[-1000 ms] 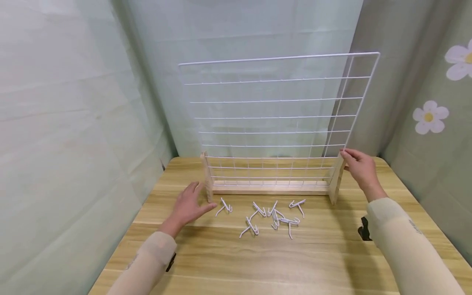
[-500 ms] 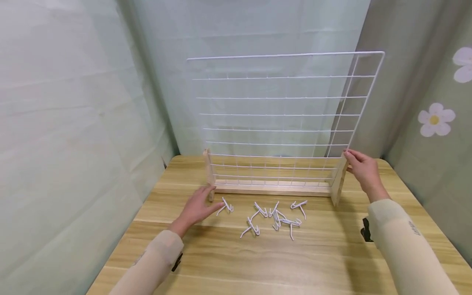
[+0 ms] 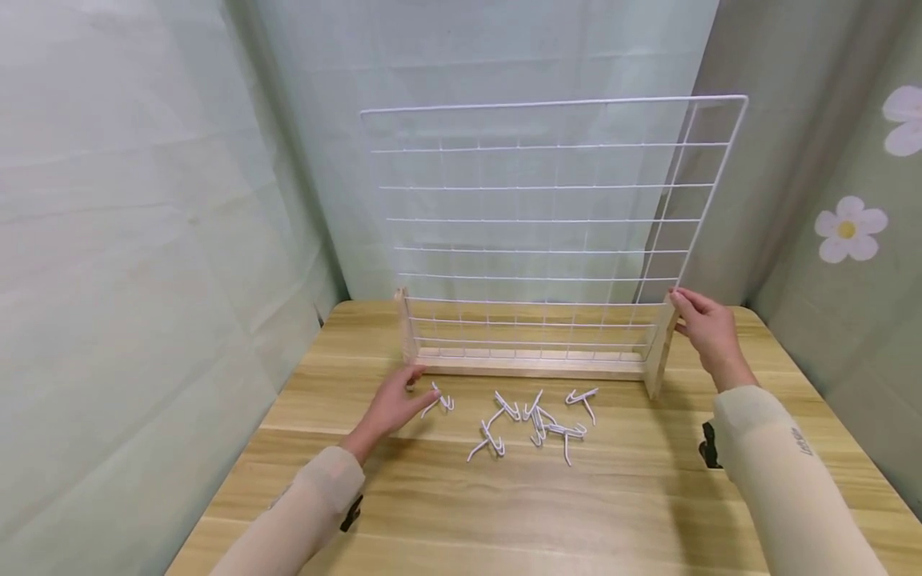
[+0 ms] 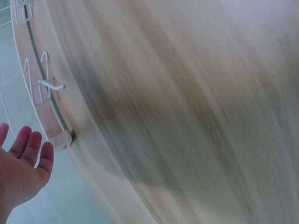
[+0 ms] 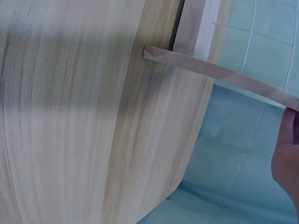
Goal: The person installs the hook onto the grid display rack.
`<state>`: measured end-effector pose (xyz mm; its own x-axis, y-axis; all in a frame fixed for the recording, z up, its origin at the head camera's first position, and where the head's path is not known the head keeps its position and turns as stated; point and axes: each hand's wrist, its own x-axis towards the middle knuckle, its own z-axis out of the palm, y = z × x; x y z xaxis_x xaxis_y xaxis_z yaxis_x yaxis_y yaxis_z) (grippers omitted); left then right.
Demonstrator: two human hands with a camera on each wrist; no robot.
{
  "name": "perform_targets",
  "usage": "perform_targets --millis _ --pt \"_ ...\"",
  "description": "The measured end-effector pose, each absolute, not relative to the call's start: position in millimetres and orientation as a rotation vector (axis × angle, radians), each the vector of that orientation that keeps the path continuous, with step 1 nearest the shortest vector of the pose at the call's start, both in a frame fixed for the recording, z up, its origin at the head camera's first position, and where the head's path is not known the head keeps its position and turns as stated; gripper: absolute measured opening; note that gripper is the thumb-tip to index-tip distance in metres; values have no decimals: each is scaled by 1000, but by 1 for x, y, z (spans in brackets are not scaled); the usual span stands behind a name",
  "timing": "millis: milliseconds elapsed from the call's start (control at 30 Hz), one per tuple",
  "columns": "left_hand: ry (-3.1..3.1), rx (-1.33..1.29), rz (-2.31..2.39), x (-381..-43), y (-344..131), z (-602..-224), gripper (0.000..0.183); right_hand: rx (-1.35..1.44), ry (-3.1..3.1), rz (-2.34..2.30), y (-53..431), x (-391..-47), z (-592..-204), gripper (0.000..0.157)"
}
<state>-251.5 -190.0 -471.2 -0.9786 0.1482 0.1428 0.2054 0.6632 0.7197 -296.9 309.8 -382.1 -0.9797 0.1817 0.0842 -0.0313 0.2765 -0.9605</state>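
A white wire grid rack (image 3: 555, 103) stands upright in a wooden base (image 3: 533, 370) with a wooden side panel at each end. My right hand (image 3: 709, 332) pinches the top of the right side panel (image 3: 657, 360), where the wire frame enters it. The right wrist view shows that panel (image 5: 205, 68) edge-on, with only part of the hand (image 5: 287, 158). My left hand (image 3: 392, 404) reaches low by the left panel's foot, its thumb close to the leftmost white wire hook (image 3: 446, 402). In the left wrist view its fingers are loosely bent beside a hook (image 4: 44, 84) and appear apart from it.
Several more white hooks (image 3: 507, 408) lie on the wooden table (image 3: 533, 512) in front of the base, some overlapping. Pale green curtains (image 3: 144, 280) hang at the left and behind. A curtain with white flowers (image 3: 850, 230) hangs at the right.
My left hand has moved right and slightly inward, from outside the left panel to the leftmost hook. The right hand keeps its pinch on the right panel. The hooks lie as before.
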Motion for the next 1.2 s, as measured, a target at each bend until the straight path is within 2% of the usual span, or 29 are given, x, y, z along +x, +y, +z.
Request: perform_targets --millis 533,800,1200 --pt "-2620 135 -1622 -244 -182 -497 43 -114 -2296 1858 304 -304 -384 63" --pt "-2521 296 -1772 -243 -180 -504 44 -154 -2334 1842 303 -303 -385 65" --pt "-2542 191 -1661 -246 -170 -514 34 -158 -2194 2022 312 -299 -384 68"
